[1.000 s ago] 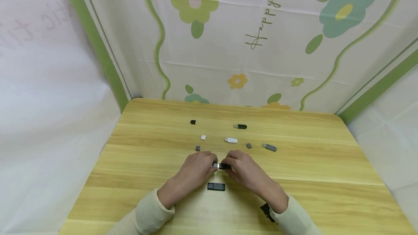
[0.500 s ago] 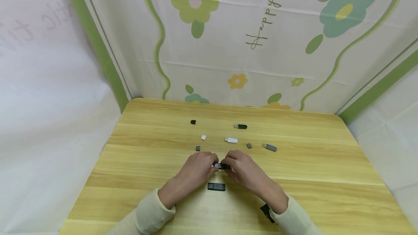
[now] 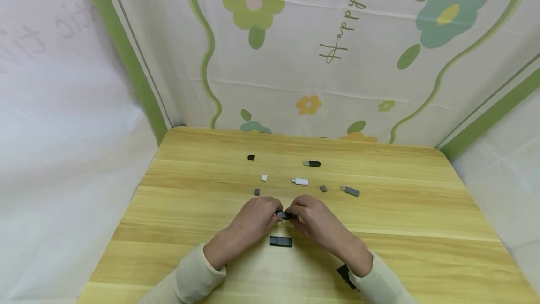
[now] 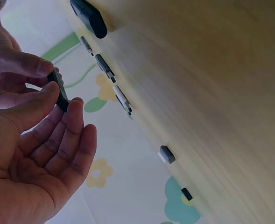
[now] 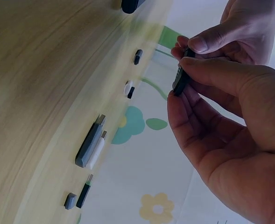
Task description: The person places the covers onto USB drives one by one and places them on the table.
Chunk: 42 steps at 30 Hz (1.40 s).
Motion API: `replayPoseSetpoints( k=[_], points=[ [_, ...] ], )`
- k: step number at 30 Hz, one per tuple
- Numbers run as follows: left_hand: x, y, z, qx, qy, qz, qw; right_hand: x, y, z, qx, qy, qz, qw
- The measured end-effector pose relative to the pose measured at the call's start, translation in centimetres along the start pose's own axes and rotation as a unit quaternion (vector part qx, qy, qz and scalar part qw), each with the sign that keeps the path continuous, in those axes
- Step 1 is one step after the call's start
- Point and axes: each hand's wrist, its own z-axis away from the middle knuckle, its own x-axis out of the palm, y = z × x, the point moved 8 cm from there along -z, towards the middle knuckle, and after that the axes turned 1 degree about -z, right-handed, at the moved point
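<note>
In the head view, a black USB flash drive (image 3: 288, 215) sits between my two hands, just above the table. My left hand (image 3: 253, 219) pinches its left end between thumb and fingers, and my right hand (image 3: 319, 222) grips the right end. Fingers cover much of it. From the left wrist, the drive (image 4: 62, 97) looks dark and slim under the thumb; the right wrist view shows ridges along the drive's (image 5: 180, 80) side. Closer to the person lies another black USB drive (image 3: 280, 242), its connector not showing.
Beyond the hands lie uncapped drives: black (image 3: 314, 163), white (image 3: 301, 181) and grey (image 3: 351, 191). Loose caps lie around them: black (image 3: 251, 157), white (image 3: 264, 178), grey (image 3: 257, 192) and another grey cap (image 3: 323, 188). A printed curtain (image 3: 287, 69) hangs behind the wooden table (image 3: 190, 177).
A second ago, bright metal connector showed between the two dark parts in my hands. The parts have come together and the metal is covered; both hands keep their hold.
</note>
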Motion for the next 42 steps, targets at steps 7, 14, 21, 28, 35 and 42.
replayPoseSetpoints(
  k=[7, 14, 21, 28, 35, 42],
  points=[
    [-0.10, 0.15, -0.01, 0.016, 0.005, 0.006, 0.9998, -0.28, 0.05, 0.03, -0.014, 0.009, -0.011, 1.000],
    [-0.23, 0.49, 0.08, 0.031, 0.009, -0.003, 0.9995, -0.72, -0.06, -0.09, -0.036, 0.019, -0.020, 0.999],
    [-0.14, 0.46, 0.23, 0.026, 0.012, 0.005, 0.9996, -0.67, -0.11, -0.21, -0.046, 0.015, -0.017, 0.999],
    [-0.02, 0.15, 0.49, 0.013, 0.012, 0.023, 0.9996, -0.43, -0.18, -0.44, -0.050, 0.012, -0.023, 0.998],
    [-0.11, -0.06, 0.43, 0.020, 0.011, 0.025, 0.9994, -0.23, 0.04, -0.48, -0.044, 0.010, -0.030, 0.999],
    [-0.69, -0.20, 0.20, 0.027, 0.018, 0.022, 0.9992, -0.60, 0.27, -0.81, -0.037, 0.014, -0.024, 0.999]
  ],
)
